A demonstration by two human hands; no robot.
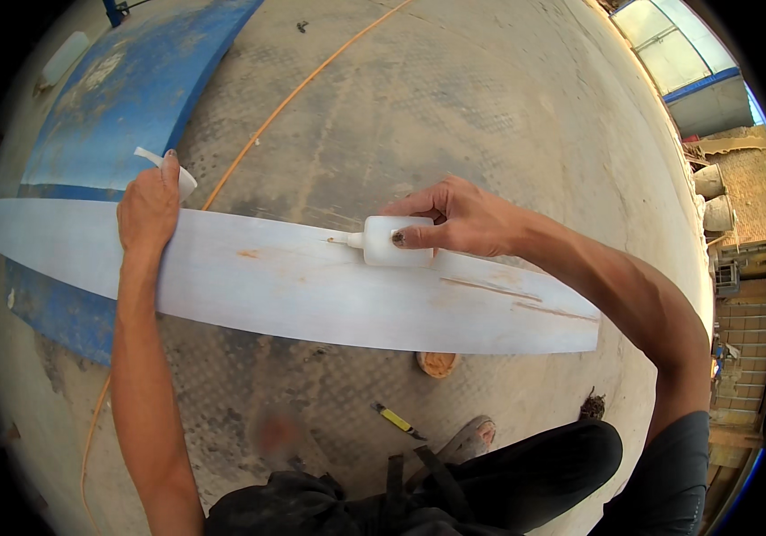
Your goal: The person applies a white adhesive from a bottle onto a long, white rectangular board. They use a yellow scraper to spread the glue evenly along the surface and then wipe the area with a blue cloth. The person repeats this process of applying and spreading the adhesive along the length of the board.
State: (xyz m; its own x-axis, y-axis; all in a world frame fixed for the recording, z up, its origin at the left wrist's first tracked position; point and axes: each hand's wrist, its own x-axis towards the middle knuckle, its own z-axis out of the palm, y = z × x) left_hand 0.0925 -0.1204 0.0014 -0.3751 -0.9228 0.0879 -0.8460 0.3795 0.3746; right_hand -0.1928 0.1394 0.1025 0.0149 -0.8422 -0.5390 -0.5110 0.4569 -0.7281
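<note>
Two hands work on one long pale board (294,281) that lies across the head view from far left to right, resting over a blue curved panel (124,98) and the grey patterned floor (454,116).

The right hand (463,219) has its fingers wrapped round a small white squeeze bottle (394,241), thumb pressed on its near side, nozzle pointing left and tipped down onto the board's far edge near the middle. The left hand (149,210) rests on the board's far edge toward the left, fingers curled about a small white scrap or cap (167,165) (too small to tell which).

As to progress, I judge the work as early to midway: a thin streak shows just at the nozzle, and brownish marks lie further right on the board, but most of the surface looks bare and dry; whether a bead runs anywhere else cannot be told.

Packages and labels: the bottle is plain white and boxy, with no label showing. A white jug-like container (66,58) sits at the far left beyond the blue panel. A small yellow-and-black tool (398,420) lies on the near floor, and an orange cord (303,85) runs away across it.
</note>
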